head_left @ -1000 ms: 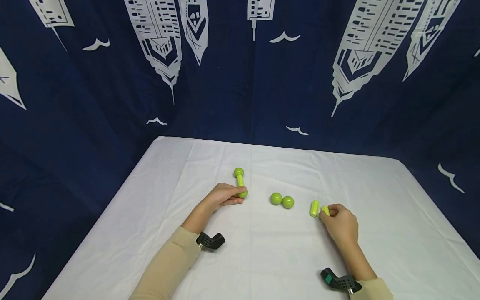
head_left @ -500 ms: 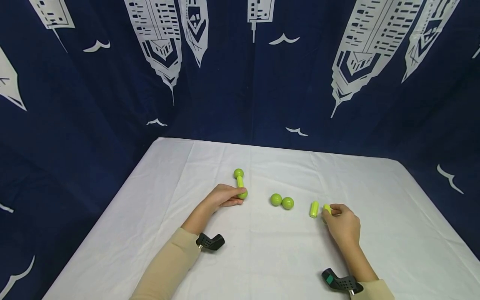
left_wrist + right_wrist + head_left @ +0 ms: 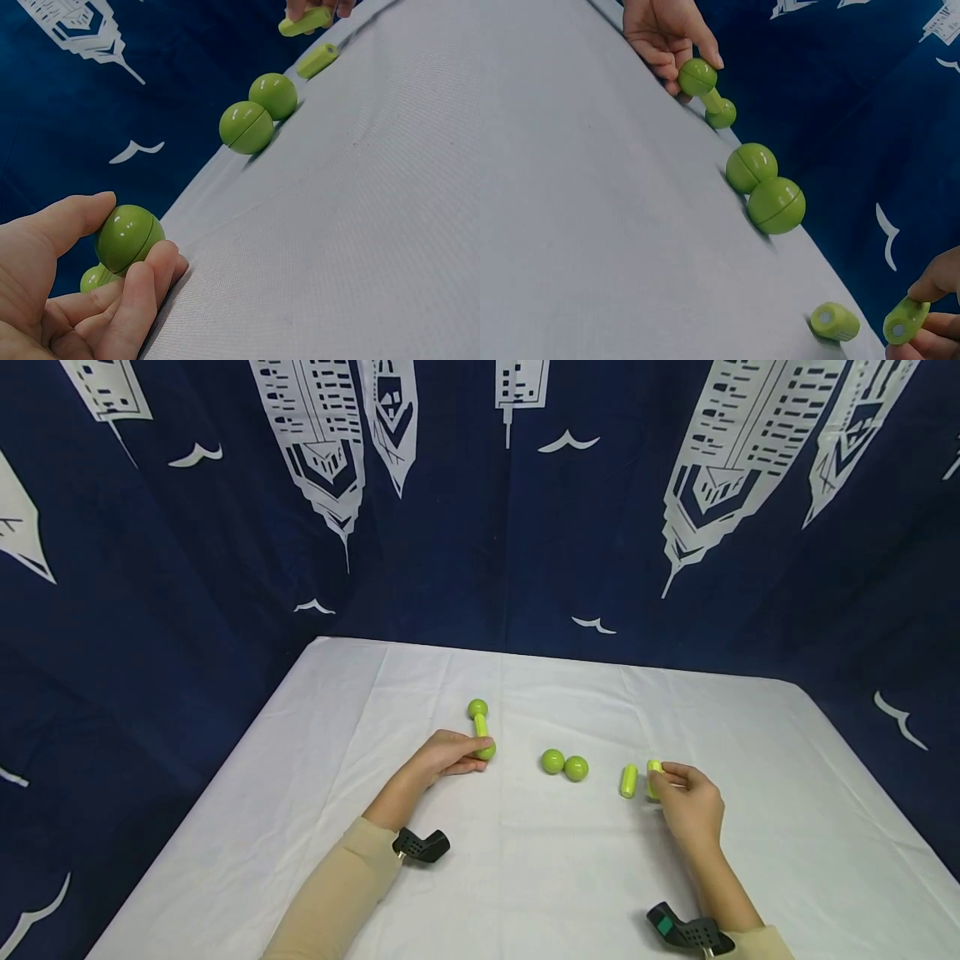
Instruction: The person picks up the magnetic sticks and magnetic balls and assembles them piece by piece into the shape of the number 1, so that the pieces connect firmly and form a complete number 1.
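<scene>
My left hand (image 3: 453, 752) pinches the near green ball (image 3: 129, 238) of a dumbbell shape, two balls joined by a yellow-green rod (image 3: 481, 725). Its far ball (image 3: 477, 708) points toward the back of the table. To the right, my right hand (image 3: 690, 802) pinches a short yellow-green rod (image 3: 906, 321) between thumb and fingers; a pale grey disc shows on its end. Just left of it, a matching rod (image 3: 628, 781) lies on the cloth. Between the hands, two glossy green balls (image 3: 552, 761) sit side by side, touching, each with a seam line.
White cloth (image 3: 525, 877) covers the table. Behind it hangs a dark blue curtain (image 3: 465, 568) printed with white buildings and birds. A black wrist camera (image 3: 422, 845) is strapped on the left forearm, another black camera (image 3: 688, 932) on the right.
My right hand has shifted slightly right, away from the lying rod, and the rod in its fingers shows more of its length. The left hand and the balls stay put.
</scene>
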{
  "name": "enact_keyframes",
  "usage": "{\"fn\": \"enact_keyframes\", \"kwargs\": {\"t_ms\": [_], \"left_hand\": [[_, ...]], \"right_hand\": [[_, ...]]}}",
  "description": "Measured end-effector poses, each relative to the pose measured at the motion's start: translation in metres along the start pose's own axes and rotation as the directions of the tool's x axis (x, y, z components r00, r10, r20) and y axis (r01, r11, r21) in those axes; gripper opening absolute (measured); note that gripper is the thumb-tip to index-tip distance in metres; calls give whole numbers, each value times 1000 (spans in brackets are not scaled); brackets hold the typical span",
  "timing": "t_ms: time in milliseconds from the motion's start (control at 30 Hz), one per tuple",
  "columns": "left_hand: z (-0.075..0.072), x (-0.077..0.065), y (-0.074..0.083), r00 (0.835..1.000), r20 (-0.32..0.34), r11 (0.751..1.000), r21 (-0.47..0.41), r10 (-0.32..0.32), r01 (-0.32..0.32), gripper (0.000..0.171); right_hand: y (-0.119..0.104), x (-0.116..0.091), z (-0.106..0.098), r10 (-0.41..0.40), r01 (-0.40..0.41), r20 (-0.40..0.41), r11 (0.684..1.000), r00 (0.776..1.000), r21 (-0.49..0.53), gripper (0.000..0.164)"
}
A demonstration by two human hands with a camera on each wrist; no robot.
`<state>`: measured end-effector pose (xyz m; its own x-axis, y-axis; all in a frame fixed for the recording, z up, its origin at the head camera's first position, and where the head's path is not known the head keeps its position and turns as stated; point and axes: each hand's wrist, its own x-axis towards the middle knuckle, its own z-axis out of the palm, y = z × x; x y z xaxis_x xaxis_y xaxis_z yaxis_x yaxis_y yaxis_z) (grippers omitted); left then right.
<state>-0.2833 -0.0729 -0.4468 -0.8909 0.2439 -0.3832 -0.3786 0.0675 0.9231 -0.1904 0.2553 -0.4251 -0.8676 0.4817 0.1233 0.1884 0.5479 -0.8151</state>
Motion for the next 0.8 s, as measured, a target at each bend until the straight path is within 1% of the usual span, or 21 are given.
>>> {"fn": "enact_keyframes", "kwargs": {"t_ms": [100, 133, 167, 333, 367, 433, 633, 800], "left_hand": [[0, 0, -1, 1000, 5, 1000, -1, 4, -4, 38], [1, -4, 2, 1000, 2, 1000, 0, 5, -5, 37], [1, -4, 2, 1000, 1, 1000, -1, 5, -5, 37], [2, -5, 2, 1000, -8, 1000, -3, 10, -10, 37], [2, -2, 0, 1000, -6, 1000, -5, 11, -11, 37], [2, -2, 0, 1000, -6, 1000, -2, 14, -14, 38], [1, -1, -1, 1000, -5, 1000, -2, 13, -13, 38], [0, 1, -1, 1000, -7, 1000, -13, 9, -9, 37]], "right_hand": [[-2, -1, 0, 27, -27, 9, 999, 1000, 41, 31], [-3, -1, 0, 35, -36, 14, 998, 999, 54, 32], [-4, -1, 0, 42, -43, 21, 997, 999, 69, 32], [-7, -3, -2, 70, -84, 89, 982, 994, 167, 34], [-8, -3, -2, 74, -92, 101, 978, 992, 187, 34], [-9, -3, -2, 85, -110, 124, 970, 989, 216, 34], [-13, -6, -1, 108, -157, 190, 951, 976, 267, 36], [-15, -9, 2, 90, -162, 241, 940, 966, 299, 39]]}}
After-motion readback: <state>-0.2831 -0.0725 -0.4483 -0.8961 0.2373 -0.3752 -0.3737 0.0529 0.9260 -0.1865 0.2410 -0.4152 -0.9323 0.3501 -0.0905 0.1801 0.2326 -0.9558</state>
